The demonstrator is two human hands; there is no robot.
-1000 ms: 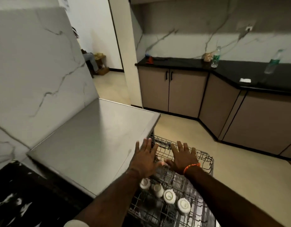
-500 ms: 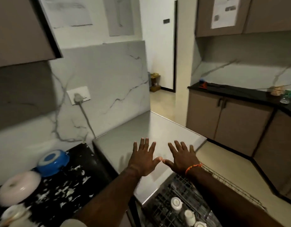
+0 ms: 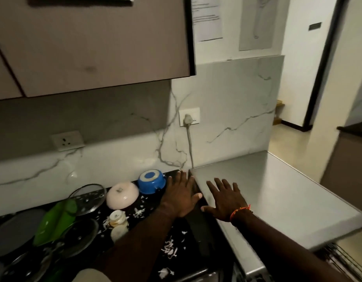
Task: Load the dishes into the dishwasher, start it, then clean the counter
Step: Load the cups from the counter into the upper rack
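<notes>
My left hand hovers flat with spread fingers over the black counter, close to an upturned blue bowl. My right hand, with an orange wrist thread, is spread flat over the steel top of the dishwasher. Neither hand holds anything. Left of the hands on the counter lie an upturned pink bowl, a small white cup, a glass lid, a green dish and dark pans. A corner of the wire rack shows at the bottom right.
White food scraps litter the counter near its front edge. A wall cabinet hangs above the dishes. A plug with cord sits in the marble wall socket. A doorway opens at the right.
My view has swung left from the pulled-out rack to the counter with the dirty dishes. Both hands, still open and empty, have moved from over the rack to over the counter and steel top.
</notes>
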